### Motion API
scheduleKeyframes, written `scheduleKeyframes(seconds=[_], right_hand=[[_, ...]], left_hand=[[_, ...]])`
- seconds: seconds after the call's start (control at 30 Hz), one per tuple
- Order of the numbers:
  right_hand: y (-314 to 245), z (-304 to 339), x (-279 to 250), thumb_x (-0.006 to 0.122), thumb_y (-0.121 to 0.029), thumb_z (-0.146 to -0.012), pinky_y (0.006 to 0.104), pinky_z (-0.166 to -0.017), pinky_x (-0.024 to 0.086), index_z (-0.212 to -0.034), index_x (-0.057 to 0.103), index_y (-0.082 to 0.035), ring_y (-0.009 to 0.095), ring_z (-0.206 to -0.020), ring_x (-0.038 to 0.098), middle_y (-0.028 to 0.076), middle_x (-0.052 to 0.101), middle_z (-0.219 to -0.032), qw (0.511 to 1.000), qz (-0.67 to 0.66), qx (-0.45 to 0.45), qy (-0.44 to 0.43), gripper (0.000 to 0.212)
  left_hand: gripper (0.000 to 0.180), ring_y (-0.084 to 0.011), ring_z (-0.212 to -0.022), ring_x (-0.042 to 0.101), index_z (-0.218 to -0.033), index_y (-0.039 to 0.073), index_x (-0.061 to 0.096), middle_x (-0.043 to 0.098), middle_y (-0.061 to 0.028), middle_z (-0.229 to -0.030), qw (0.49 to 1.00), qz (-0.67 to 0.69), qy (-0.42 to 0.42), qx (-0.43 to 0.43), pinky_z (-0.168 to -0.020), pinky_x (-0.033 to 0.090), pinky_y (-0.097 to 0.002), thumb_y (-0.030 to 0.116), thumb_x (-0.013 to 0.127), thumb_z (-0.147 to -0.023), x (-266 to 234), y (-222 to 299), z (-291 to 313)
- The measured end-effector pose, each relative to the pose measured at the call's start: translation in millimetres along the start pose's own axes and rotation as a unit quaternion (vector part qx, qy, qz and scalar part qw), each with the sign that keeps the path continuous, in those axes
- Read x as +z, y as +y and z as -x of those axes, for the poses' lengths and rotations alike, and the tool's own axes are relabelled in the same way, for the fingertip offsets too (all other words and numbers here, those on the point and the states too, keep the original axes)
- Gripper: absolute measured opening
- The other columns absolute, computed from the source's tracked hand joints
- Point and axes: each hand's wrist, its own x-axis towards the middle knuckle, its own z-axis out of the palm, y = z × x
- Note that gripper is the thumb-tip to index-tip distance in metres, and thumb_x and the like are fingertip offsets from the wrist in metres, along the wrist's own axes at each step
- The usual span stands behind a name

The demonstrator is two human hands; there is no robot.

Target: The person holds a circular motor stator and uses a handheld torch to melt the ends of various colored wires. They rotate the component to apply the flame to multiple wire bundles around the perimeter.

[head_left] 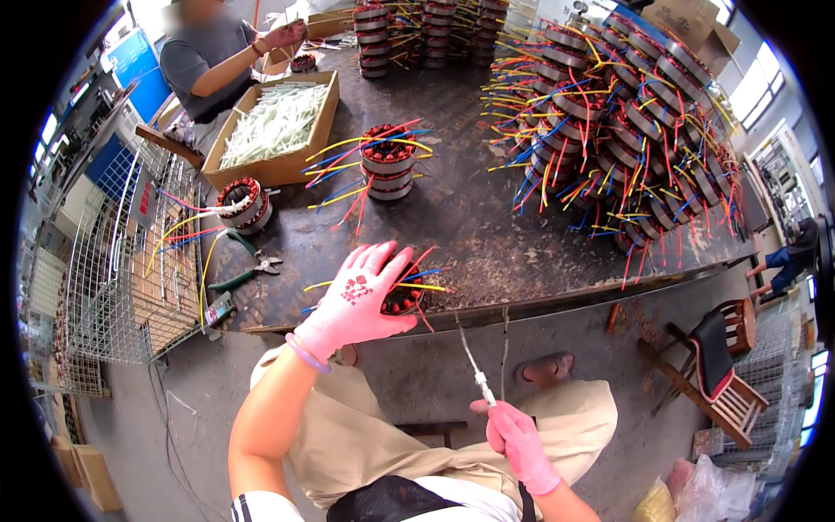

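Observation:
My left hand [355, 296], in a pink glove, grips a motor stator [402, 298] at the table's near edge. Its fingers reach over the far side and the thumb lies on the near side, hiding much of it. Red, blue and yellow leads stick out of this stator. In front of the table, my right hand [517, 442], also pink-gloved, is closed on a slim tool [474, 370] with a long thin metal shaft pointing up toward the table edge. Beyond my left hand stand a short stack of stators [389, 178] and a single stator [246, 209] with white sleeves on its leads.
Green-handled pliers [248, 271] lie left on the dark table [452, 209]. A cardboard box [322, 113] holds many white sleeves. Large stator piles [609, 130] crowd the right side. A person [209, 61] works at the far left. A wooden chair [718, 365] stands right.

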Motion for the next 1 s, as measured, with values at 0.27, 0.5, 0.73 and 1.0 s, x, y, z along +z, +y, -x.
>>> scheduleKeyframes(seconds=[0.27, 0.5, 0.73, 1.0], right_hand=[[1, 0, -6, 0.05, -0.024, -0.102, 0.021, -0.049, 0.026, -0.127, 0.054, 0.004, 0.004, -0.054, 0.035, -0.005, 0.043, -0.061, 0.999, -0.033, 0.013, -0.003, 0.038], [6, 1, -7, 0.048, -0.025, -0.102, 0.0205, -0.049, 0.022, -0.125, 0.056, 0.002, 0.003, -0.053, 0.032, -0.007, 0.04, -0.06, 0.999, -0.045, 0.016, -0.005, 0.037], [8, 0, -6, 0.047, -0.024, -0.102, 0.0202, -0.049, 0.024, -0.122, 0.058, 0.001, 0.003, -0.052, 0.032, -0.007, 0.04, -0.058, 0.999, -0.031, 0.019, -0.008, 0.034], [17, -7, -4, 0.047, -0.026, -0.101, 0.0215, -0.046, 0.026, -0.124, 0.057, -0.001, 0.003, -0.052, 0.036, -0.004, 0.043, -0.06, 0.998, 0.003, 0.05, -0.038, 0.035]], left_hand=[[0.087, -0.0381, -0.126, 0.043, -0.132, 0.001, 0.048, 0.049, -0.0173, -0.131, 0.998, 0.053, 0.029, 0.021, -0.109, 0.032, -0.0478, 0.036, 0.083, -0.061, 11, -6, -9], [0.078, -0.0367, -0.119, 0.048, -0.122, 0.004, 0.055, 0.052, -0.0151, -0.125, 0.996, 0.049, 0.065, -0.035, -0.104, 0.037, -0.0469, 0.036, 0.085, -0.058, 22, 2, -12], [0.088, -0.0386, -0.121, 0.046, -0.131, 0.004, 0.05, 0.052, -0.0167, -0.127, 0.996, 0.076, 0.039, -0.005, -0.106, 0.036, -0.0475, 0.036, 0.086, -0.056, 14, -2, -11], [0.103, -0.0377, -0.119, 0.051, -0.14, 0.001, 0.042, 0.051, -0.0201, -0.131, 0.996, 0.034, -0.05, -0.07, -0.102, 0.042, -0.0415, 0.025, 0.089, -0.052, -8, -9, -2]])
